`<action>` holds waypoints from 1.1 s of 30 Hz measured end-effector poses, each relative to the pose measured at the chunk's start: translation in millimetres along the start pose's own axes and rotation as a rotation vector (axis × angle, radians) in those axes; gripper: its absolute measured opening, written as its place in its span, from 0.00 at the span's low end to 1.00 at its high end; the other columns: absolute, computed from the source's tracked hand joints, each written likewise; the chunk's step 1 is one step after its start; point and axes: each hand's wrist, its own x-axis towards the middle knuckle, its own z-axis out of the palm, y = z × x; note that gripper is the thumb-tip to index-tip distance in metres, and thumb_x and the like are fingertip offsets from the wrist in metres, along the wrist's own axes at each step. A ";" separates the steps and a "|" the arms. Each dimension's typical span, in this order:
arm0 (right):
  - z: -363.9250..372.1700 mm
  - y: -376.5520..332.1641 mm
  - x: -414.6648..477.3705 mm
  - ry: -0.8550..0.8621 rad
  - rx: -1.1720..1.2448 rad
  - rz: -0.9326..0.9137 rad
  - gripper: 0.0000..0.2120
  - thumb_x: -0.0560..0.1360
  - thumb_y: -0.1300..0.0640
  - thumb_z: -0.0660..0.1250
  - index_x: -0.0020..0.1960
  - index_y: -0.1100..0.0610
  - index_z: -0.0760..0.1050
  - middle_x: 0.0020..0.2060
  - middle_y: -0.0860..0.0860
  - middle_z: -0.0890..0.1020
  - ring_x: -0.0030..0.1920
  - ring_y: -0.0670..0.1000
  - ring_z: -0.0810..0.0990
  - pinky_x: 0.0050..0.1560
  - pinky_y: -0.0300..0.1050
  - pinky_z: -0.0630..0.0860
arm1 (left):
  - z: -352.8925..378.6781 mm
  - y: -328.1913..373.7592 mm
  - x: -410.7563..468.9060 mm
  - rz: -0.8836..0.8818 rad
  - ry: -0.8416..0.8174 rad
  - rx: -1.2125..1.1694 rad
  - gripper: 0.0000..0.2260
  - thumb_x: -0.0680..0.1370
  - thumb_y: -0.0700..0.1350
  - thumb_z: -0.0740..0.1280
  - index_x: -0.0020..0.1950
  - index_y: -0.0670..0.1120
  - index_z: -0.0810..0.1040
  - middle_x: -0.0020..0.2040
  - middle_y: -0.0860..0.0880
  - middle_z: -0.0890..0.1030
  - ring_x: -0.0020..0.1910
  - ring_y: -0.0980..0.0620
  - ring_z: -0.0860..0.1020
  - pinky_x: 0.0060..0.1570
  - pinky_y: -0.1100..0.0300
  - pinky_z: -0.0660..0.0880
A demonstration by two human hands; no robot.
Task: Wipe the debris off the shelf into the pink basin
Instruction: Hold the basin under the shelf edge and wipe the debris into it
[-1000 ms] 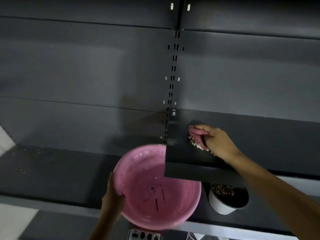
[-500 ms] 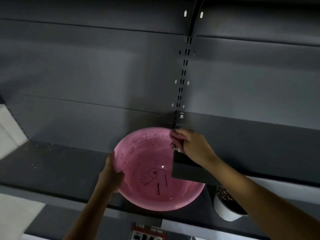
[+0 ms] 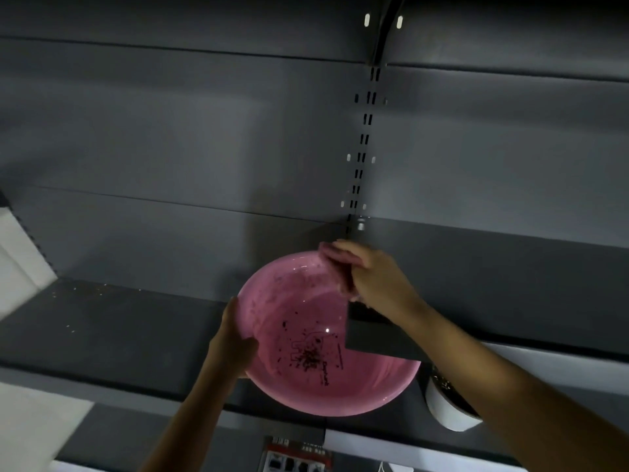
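My left hand (image 3: 235, 338) grips the left rim of the pink basin (image 3: 286, 386) and holds it tilted against the left end of the dark upper shelf (image 3: 493, 284). A small heap of dark debris (image 3: 308, 357) lies in the basin's bottom over a printed drawing. My right hand (image 3: 377, 277) is closed on a pink cloth (image 3: 335, 264) at the shelf's left edge, partly over the basin's far rim. My forearm covers part of the shelf's front corner.
The lower shelf (image 3: 112, 321) stretches to the left with pale crumbs (image 3: 78, 291) scattered near its back. A white bowl (image 3: 449, 408) holding dark bits sits under the upper shelf at the right. A slotted upright (image 3: 362, 148) runs up the back wall.
My right hand swept the cloth leftward along the shelf and off its left end. The basin rose to that end and debris now lies in its bottom.
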 end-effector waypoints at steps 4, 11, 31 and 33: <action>-53.4 16.3 9.1 0.227 -0.071 0.075 0.19 0.74 0.71 0.56 0.58 0.56 0.76 0.33 0.55 0.81 0.23 0.45 0.78 0.20 0.33 0.69 | -1.7 0.4 1.3 0.025 -0.011 0.013 0.22 0.76 0.38 0.63 0.69 0.47 0.64 0.50 0.45 0.78 0.46 0.46 0.80 0.39 0.48 0.81; -78.0 62.3 20.7 0.267 -0.608 0.210 0.14 0.78 0.51 0.59 0.53 0.59 0.78 0.54 0.60 0.82 0.56 0.60 0.79 0.55 0.46 0.73 | -2.5 2.0 3.6 0.030 -0.030 -0.012 0.19 0.76 0.40 0.65 0.66 0.47 0.67 0.52 0.43 0.79 0.48 0.45 0.80 0.42 0.46 0.81; -73.9 22.7 -19.5 0.063 -0.362 -0.240 0.21 0.72 0.72 0.59 0.58 0.55 0.78 0.40 0.44 0.81 0.43 0.41 0.80 0.53 0.39 0.77 | -4.2 12.3 8.0 0.117 -0.040 0.034 0.19 0.74 0.32 0.63 0.59 0.51 0.70 0.47 0.52 0.76 0.44 0.56 0.78 0.32 0.64 0.79; -124.7 51.9 -26.7 0.133 -0.566 -0.077 0.22 0.71 0.73 0.60 0.56 0.52 0.79 0.46 0.52 0.82 0.52 0.55 0.78 0.62 0.57 0.72 | -4.8 17.4 4.4 0.140 -0.048 0.008 0.19 0.72 0.28 0.63 0.50 0.52 0.72 0.42 0.55 0.75 0.39 0.62 0.75 0.27 0.70 0.75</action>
